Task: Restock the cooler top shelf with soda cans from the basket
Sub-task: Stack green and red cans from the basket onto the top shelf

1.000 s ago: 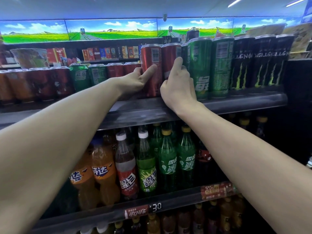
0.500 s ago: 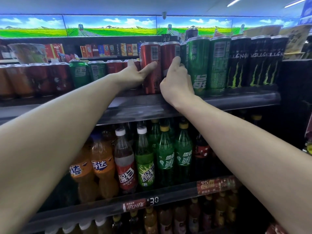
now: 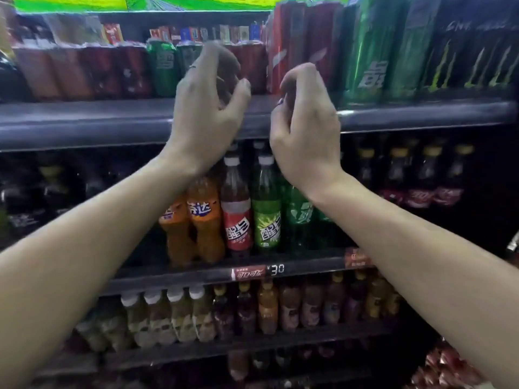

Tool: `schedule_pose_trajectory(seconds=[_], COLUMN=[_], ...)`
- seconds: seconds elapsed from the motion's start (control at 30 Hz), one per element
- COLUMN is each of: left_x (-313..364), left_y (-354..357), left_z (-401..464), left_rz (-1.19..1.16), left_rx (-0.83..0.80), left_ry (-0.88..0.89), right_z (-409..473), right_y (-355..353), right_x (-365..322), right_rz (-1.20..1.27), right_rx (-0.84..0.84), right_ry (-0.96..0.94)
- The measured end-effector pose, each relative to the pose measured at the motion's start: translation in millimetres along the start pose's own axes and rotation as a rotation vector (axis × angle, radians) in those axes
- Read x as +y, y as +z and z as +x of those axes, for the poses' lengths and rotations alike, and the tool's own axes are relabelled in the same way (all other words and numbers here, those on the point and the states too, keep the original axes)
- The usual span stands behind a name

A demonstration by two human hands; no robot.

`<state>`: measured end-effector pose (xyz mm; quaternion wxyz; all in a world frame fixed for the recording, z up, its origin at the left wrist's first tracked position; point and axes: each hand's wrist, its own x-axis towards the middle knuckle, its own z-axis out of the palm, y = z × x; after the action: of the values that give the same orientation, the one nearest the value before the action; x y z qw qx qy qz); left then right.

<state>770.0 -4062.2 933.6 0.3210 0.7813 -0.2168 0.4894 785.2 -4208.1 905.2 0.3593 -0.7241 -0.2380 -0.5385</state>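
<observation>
Both hands up in front of the top shelf [image 3: 84, 122], empty, nothing gripped.

Left hand [image 3: 207, 108]: fingers curled loosely, thumb and forefinger apart, holding nothing. It sits in front of the short red cans [image 3: 250, 66] at shelf centre; blur hides whether any fingertip touches one. A thin ring shows on one finger.

Right hand [image 3: 306, 122]: fingers curled in toward the palm, half-closed, holding nothing. It hangs in front of the shelf lip, just below and in front of the tall red cans [image 3: 292, 49]. No contact with them that I can see.

Soda cans are on the top shelf, upright, in rows. Left to right: short dark red cans [image 3: 84, 71], a short green can [image 3: 161, 68], more short red ones behind the left hand, then the tall red pair, tall green cans [image 3: 370, 51], tall black cans [image 3: 471, 49] with green claw marks at far right.

Basket not in frame.

Shelf below: upright bottles, namely orange bottles [image 3: 202, 220], a red-label bottle [image 3: 237, 209], a green-label bottle [image 3: 266, 209], a darker green bottle [image 3: 300, 214], dark cola bottles [image 3: 421, 181] to the right. Price strip [image 3: 258, 272] on that shelf edge reads 30. Lower shelf holds small juice and tea bottles [image 3: 179, 318].

Whole frame is motion-blurred; can labels mostly unreadable.
</observation>
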Motion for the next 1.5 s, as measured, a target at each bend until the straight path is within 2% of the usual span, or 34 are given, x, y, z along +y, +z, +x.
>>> schedule_pose_trajectory(seconds=[0.1, 0.2, 0.33, 0.47, 0.7, 0.87, 1.03, 1.13, 1.2, 1.37, 1.5], left_x=[-29, -63, -102, -132, -175, -196, -214, -224, -231, -245, -254], left_y=[-2, 1, 4, 7, 41, 97, 162, 198, 223, 269, 289], left_z=[-78, -168, -286, -397, -605, -778, -962, -1056, -1110, -1195, -1227], left_rz=[0.040, 0.085, 0.094, 0.095, 0.050, -0.032, -0.123, -0.178, -0.194, -0.115, -0.109], left_rx=[-0.087, -0.271, -0.531, -0.781, -0.984, -1.111, -1.314, -1.381, -1.406, -1.510, -1.548], left_ry=[-0.061, -0.243, -0.488, -0.726, -1.033, -1.239, -1.343, -1.413, -1.433, -1.288, -1.316], right_z=[-72, -154, -263, -379, -611, -793, -964, -1045, -1091, -1178, -1214], right_y=[14, 33, 51, 67, 78, 78, 77, 85, 95, 118, 125], right_x=[-13, -15, -13, -1, 30, 58, 102, 127, 144, 178, 197], right_rz=[0.134, 0.176, 0.122, 0.049, -0.065, -0.149, -0.250, -0.366, -0.415, -0.523, -0.609], right_rx=[-0.169, -0.427, -0.771, -1.013, -1.243, -1.326, -1.560, -1.720, -1.802, -1.969, -2.019], right_ry=[0.162, 0.358, 0.617, 0.882, 1.259, 1.404, 1.391, 1.250, 1.078, 0.784, 0.780])
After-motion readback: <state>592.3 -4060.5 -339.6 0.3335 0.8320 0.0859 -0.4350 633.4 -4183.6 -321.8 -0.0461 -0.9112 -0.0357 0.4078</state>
